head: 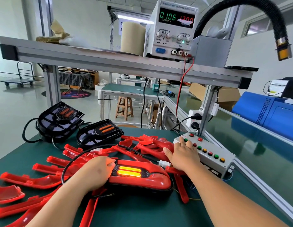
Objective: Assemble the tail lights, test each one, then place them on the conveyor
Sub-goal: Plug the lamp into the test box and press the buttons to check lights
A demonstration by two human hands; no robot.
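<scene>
An assembled red tail light [152, 181] lies on the green mat in front of me, its two amber bars lit. My left hand [96, 172] holds its left end, fingers curled over the edge. A black cable runs from the light to a white connector [163, 163]. My right hand [183, 154] rests on the grey test box [224, 166], fingers stretched onto its row of coloured buttons near the far end. Two black tail light bases [100, 133] [59, 118] sit at the back left, unlit.
Several loose red lens covers [36, 179] lie spread over the mat to the left and behind the light. A DC power supply [173, 30] on the upper shelf reads 0.106 A. The green conveyor [250, 138] runs along the right, past a blue machine [273, 115].
</scene>
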